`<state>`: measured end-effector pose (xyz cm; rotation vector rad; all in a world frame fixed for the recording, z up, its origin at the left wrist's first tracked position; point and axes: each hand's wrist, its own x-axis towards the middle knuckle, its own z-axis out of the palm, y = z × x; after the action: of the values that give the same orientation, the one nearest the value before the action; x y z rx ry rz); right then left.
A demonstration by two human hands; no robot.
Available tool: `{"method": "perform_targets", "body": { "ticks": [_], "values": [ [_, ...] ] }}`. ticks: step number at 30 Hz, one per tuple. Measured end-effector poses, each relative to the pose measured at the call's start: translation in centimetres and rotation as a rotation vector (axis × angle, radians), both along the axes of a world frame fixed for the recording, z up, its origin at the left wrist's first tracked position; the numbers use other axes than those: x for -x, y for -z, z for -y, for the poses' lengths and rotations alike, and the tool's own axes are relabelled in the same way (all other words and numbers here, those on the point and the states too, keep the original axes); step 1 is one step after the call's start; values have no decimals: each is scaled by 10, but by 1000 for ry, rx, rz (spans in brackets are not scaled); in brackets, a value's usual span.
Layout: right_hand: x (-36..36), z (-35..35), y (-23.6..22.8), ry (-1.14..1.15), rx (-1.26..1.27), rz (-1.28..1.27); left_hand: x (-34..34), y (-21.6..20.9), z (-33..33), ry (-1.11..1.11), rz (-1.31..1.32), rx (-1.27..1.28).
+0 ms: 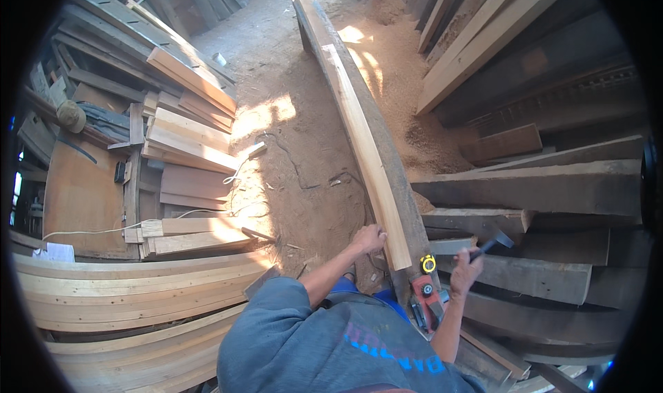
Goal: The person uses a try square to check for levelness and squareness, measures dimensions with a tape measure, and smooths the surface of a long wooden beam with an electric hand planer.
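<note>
The workshop floor is brown and dusty, patched with sunlight; sawdust is heaped to the right of a long, narrow bench; stacked boards fill the left side, and heavy timbers lie and lean along the right. On the bench lies a long pale plank, flat along its top; its long axis runs with the bench, away from the person and drifting leftward toward the far end, while its near end sits close in front of the body.

The left hand is the nearer one; it is at the plank's left edge, a little beyond the near end, so that nearly all the plank's length stretches away ahead of it; its fingers are curled, though whether they grip the edge, merely rest against it or pinch something small cannot be told. The right hand is closed around the handle of a hammer, held off to the right, apart from the plank, with the head pointing away and to the right; between that hand and the plank's near end sit a yellow tape measure and a red power tool.
</note>
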<state>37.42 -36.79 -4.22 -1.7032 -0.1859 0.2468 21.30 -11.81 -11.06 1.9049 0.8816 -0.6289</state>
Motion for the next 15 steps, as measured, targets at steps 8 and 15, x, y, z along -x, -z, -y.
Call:
{"method": "perform_targets", "body": {
  "ticks": [8,15],
  "values": [
    [76,-128,36,-707,484,227,7,-26,-20,-485,701,401],
    [65,-182,84,-691,650,403,23,-9,-125,-467,628,-186]
  ]
}}
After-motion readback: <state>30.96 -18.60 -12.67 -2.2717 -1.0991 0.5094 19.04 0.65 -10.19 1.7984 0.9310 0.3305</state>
